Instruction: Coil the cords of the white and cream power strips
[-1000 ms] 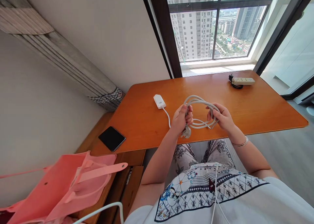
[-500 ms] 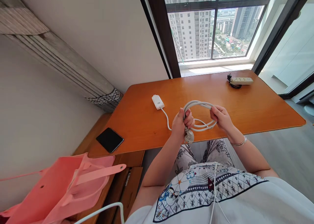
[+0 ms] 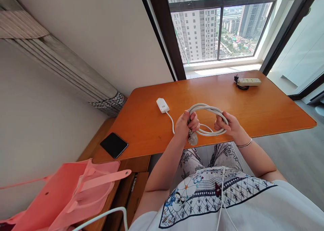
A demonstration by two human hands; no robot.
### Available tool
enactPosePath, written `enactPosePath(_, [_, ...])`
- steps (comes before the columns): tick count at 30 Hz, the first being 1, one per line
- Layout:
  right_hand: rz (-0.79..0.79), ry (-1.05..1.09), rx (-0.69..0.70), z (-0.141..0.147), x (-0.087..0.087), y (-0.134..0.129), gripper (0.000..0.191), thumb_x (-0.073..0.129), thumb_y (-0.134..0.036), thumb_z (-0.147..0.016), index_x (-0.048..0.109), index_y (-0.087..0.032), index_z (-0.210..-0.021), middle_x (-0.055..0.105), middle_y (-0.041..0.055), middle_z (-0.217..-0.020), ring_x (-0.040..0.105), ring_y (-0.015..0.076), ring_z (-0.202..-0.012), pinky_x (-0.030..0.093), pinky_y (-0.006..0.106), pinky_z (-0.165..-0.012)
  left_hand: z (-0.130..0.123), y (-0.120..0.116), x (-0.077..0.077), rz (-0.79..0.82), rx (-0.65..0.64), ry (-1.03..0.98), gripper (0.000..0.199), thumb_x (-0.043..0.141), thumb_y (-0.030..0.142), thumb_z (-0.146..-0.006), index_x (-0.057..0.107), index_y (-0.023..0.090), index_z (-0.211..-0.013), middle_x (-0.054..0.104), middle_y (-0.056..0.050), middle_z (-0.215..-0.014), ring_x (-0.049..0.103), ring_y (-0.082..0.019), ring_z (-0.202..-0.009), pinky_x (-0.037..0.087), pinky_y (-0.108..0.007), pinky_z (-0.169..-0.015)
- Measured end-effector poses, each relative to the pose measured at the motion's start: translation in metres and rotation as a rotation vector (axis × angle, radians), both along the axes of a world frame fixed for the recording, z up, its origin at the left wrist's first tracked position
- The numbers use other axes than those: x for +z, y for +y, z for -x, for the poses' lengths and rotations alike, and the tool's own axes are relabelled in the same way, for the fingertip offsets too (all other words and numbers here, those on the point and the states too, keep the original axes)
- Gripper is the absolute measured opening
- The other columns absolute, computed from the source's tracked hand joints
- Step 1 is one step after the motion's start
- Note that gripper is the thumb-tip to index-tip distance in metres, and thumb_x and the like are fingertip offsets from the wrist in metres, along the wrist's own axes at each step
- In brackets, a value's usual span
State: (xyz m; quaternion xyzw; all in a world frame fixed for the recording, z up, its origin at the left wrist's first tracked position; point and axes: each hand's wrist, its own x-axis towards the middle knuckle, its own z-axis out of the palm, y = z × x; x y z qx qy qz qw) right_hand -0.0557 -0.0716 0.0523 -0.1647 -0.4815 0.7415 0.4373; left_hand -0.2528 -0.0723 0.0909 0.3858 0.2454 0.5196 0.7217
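A looped white cable [image 3: 206, 107] is stretched between my two hands above the table's near edge. My left hand [image 3: 187, 124] is closed round the left side of the loops, with a whitish plug [image 3: 192, 138] hanging just below it. On the right side, my right hand [image 3: 227, 124] grips the loops with curled fingers. One strand runs left along the tabletop to a white power strip [image 3: 162, 105], which lies flat. Part of the cable is hidden behind my fingers.
The orange-brown table [image 3: 141, 123] holds a black phone [image 3: 114, 145] at the left and a beige power strip [image 3: 249, 82] with a black cord at the far right. A pink bag [image 3: 65, 190] is at the lower left. A window stands beyond the table.
My right hand has shifted slightly right and now has its fingers curled round the loops. The loops look wider. My left hand and the plug have moved a little left.
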Motion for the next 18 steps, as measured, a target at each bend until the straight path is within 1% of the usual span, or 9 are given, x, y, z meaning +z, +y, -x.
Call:
enactPosePath(3, [0.085, 0.069, -0.026, 0.01, -0.004, -0.001, 0.046, 0.062, -0.069, -0.082, 0.056, -0.024, -0.072, 0.022, -0.0098, -0.038, 0.021, 0.0115, -0.04, 0.024, 0.025, -0.045, -0.007, -0.001, 0.004, 0.115, 0.009, -0.075, 0.059, 0.067, 0.062, -0.087, 0.033, 0.02, -0.063, 0.018, 0.011, -0.045, 0.013, -0.004, -0.036, 0.022, -0.016, -0.033])
enactPosePath(6, [0.136, 0.098, -0.138, 0.022, -0.001, -0.005, 0.033, 0.062, -0.057, -0.084, 0.065, -0.024, -0.088, 0.027, -0.0077, -0.048, 0.025, 0.0125, -0.046, 0.026, 0.027, -0.048, -0.015, 0.0, 0.007, 0.195, 0.119, -0.138, 0.056, 0.057, 0.059, -0.095, 0.03, 0.021, -0.065, 0.016, 0.011, -0.048, 0.01, -0.005, -0.037, 0.021, -0.015, -0.034])
enactPosePath(7, [0.144, 0.102, -0.196, 0.026, 0.001, -0.006, 0.032, 0.061, -0.054, -0.084, 0.067, -0.024, -0.094, 0.028, -0.007, -0.052, 0.026, 0.0129, -0.049, 0.027, 0.027, -0.049, -0.017, 0.001, 0.007, 0.207, 0.167, -0.152, 0.055, 0.057, 0.059, -0.095, 0.03, 0.021, -0.066, 0.016, 0.011, -0.048, 0.011, -0.005, -0.037, 0.021, -0.015, -0.035])
enactPosePath(9, [0.152, 0.108, -0.338, 0.033, 0.003, -0.009, 0.036, 0.059, -0.055, -0.085, 0.068, -0.024, -0.102, 0.032, -0.0054, -0.058, 0.028, 0.0139, -0.053, 0.03, 0.028, -0.052, -0.02, 0.003, 0.007, 0.211, 0.267, -0.17, 0.053, 0.057, 0.059, -0.095, 0.032, 0.021, -0.068, 0.017, 0.011, -0.05, 0.012, -0.005, -0.038, 0.023, -0.015, -0.036])
enactPosePath(12, [0.144, 0.1, -0.507, 0.04, -0.001, -0.01, 0.044, 0.058, -0.063, -0.085, 0.067, -0.023, -0.101, 0.041, -0.0025, -0.066, 0.037, 0.0153, -0.061, 0.037, 0.03, -0.058, -0.025, 0.005, 0.006, 0.18, 0.389, -0.178, 0.053, 0.058, 0.061, -0.093, 0.035, 0.021, -0.07, 0.02, 0.01, -0.05, 0.015, -0.005, -0.039, 0.024, -0.016, -0.037])
enactPosePath(13, [0.145, 0.098, -0.537, 0.041, -0.004, -0.009, 0.045, 0.059, -0.065, -0.084, 0.066, -0.023, -0.1, 0.044, -0.0018, -0.068, 0.04, 0.0157, -0.064, 0.04, 0.03, -0.061, -0.026, 0.005, 0.004, 0.163, 0.416, -0.18, 0.053, 0.059, 0.062, -0.093, 0.035, 0.021, -0.07, 0.021, 0.01, -0.05, 0.015, -0.005, -0.04, 0.025, -0.016, -0.038])
enactPosePath(15, [0.172, 0.107, -0.553, 0.041, -0.01, -0.007, 0.043, 0.063, -0.063, -0.082, 0.066, -0.023, -0.098, 0.046, -0.0015, -0.069, 0.045, 0.0161, -0.068, 0.044, 0.03, -0.066, -0.029, 0.004, 0.0, 0.123, 0.447, -0.178, 0.053, 0.059, 0.063, -0.092, 0.037, 0.021, -0.07, 0.022, 0.01, -0.05, 0.016, -0.006, -0.04, 0.026, -0.017, -0.039])
enactPosePath(18, [0.248, 0.155, -0.537, 0.038, -0.014, -0.004, 0.037, 0.066, -0.058, -0.083, 0.066, -0.023, -0.094, 0.042, -0.0032, -0.064, 0.048, 0.0153, -0.067, 0.047, 0.029, -0.068, -0.033, 0.0, -0.008, 0.046, 0.434, -0.148, 0.054, 0.06, 0.065, -0.09, 0.039, 0.021, -0.068, 0.027, 0.009, -0.05, 0.022, -0.007, -0.041, 0.031, -0.019, -0.041])
